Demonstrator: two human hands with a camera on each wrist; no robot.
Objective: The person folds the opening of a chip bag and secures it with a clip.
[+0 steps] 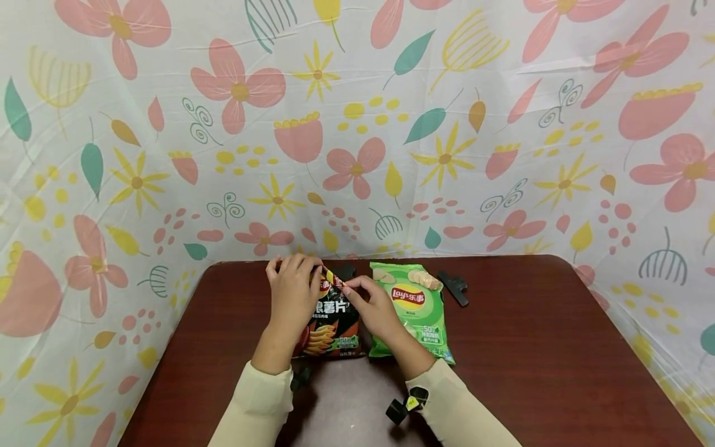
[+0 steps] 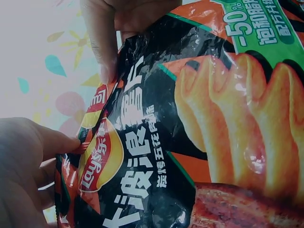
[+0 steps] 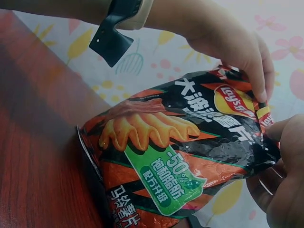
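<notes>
A black Lay's chip bag (image 1: 333,323) with orange panels and a picture of wavy chips stands tilted on the table between both hands. Its top edge is folded over, showing a narrow red and yellow strip (image 3: 264,115). My left hand (image 1: 294,290) pinches the fold near the bag's left top corner, thumb in front and fingers behind. At the other end of the fold, my right hand (image 1: 377,308) pinches with its thumb in front; its fingers are partly hidden behind the bag. In the left wrist view, the right hand's finger (image 2: 102,52) touches the folded strip.
Right of the black bag lies a green Lay's bag (image 1: 410,310), partly covered by the right hand. A black clip (image 1: 454,287) rests beside it. Another black clip (image 1: 347,272) shows behind the black bag. A floral curtain (image 1: 357,124) hangs behind the dark red table (image 1: 530,347).
</notes>
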